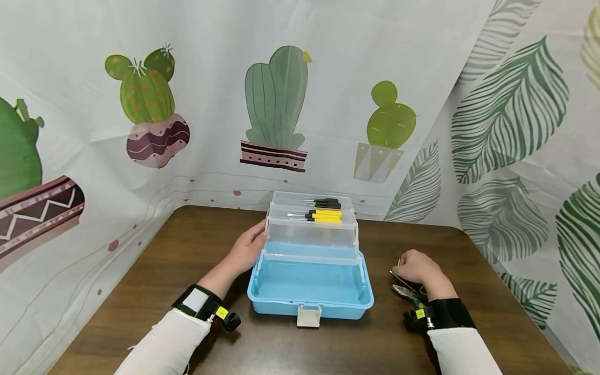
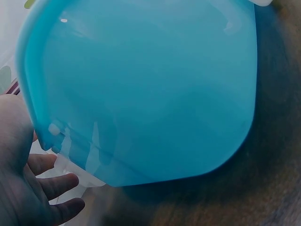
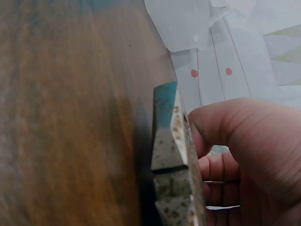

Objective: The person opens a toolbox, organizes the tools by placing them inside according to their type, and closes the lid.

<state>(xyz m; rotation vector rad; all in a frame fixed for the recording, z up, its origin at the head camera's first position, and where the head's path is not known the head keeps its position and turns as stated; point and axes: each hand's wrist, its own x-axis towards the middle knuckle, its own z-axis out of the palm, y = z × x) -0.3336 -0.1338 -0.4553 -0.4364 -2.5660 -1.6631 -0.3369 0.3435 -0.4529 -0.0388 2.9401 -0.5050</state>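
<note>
- Reference: the toolbox (image 1: 276, 308) is the clock centre; 12 o'clock points away from the person. The blue toolbox stands lid-up on the brown tabletop (image 1: 187, 250), latch (image 1: 309, 316) at 6 o'clock, translucent trays (image 1: 287, 232) raised toward 12.
- Tray contents: yellow-handled screwdrivers (image 1: 328, 215) sit below the black-handled screwdrivers (image 1: 328, 205).
- Left hand (image 1: 247, 250): between 9 and 10 o'clock, touching the tray side, visible fingers apart and relaxed. Apply light support only; heavy pressure could shift the tray linkage.
- Right hand (image 1: 419, 270): at 3 o'clock, fingers curled beside a slim brass-coloured piece (image 1: 398, 277). Whether they clamp it cannot be told; the fingertips are hidden.
- Pliers (image 1: 405, 293): between 3 and 4 o'clock, just beside the right hand. In the right wrist view a rust-spotted metal head (image 3: 171, 155), probably theirs, stands close to the fingers.
- Procedure: the step appears to be picking up a small tool. Pinch the slim piece near its middle with thumb and forefinger. Confirm separation from the pliers before lifting; the two could snag. Raise vertically, clear of the toolbox rim.
</note>
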